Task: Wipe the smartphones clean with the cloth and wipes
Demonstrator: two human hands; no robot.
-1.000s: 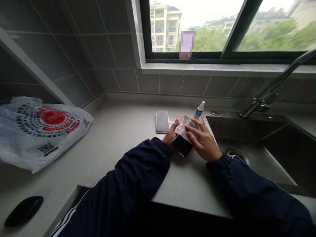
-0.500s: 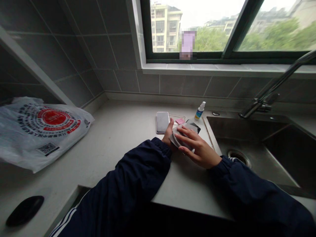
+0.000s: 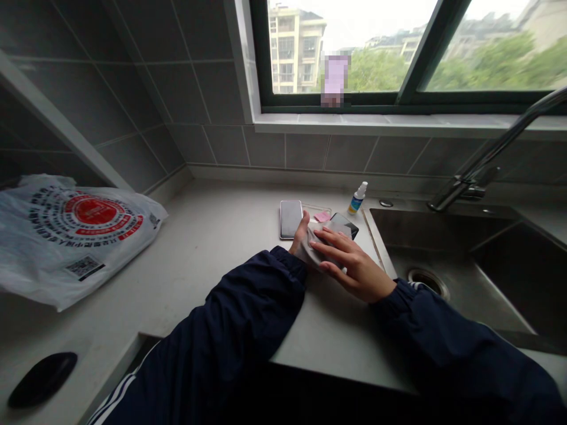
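Observation:
A thin grey cloth (image 3: 310, 251) lies under the fingers of my right hand (image 3: 354, 262), which are laid almost flat and press it down. Beyond the cloth shows the end of a dark, glossy phone (image 3: 344, 223), its surface reflecting light. My left hand (image 3: 300, 233) supports the phone from below, thumb raised at the left; its other fingers are hidden. Just behind, a silver-edged device with a grey face (image 3: 291, 219) lies flat. Beside it, a small pink piece (image 3: 322, 216) rests by a clear, flat case (image 3: 312, 207).
A small spray bottle (image 3: 358, 198) with a white cap stands near the steel sink (image 3: 460, 307), under a chrome tap (image 3: 460, 189). On the left lie a white plastic bag (image 3: 88, 236) with red print and a black oval object (image 3: 43, 379). The countertop (image 3: 212, 224) meets a tiled wall.
The cloth has slid toward my left wrist, uncovering more of the phone's far end. My right fingers have shifted slightly left; the rest stays in place.

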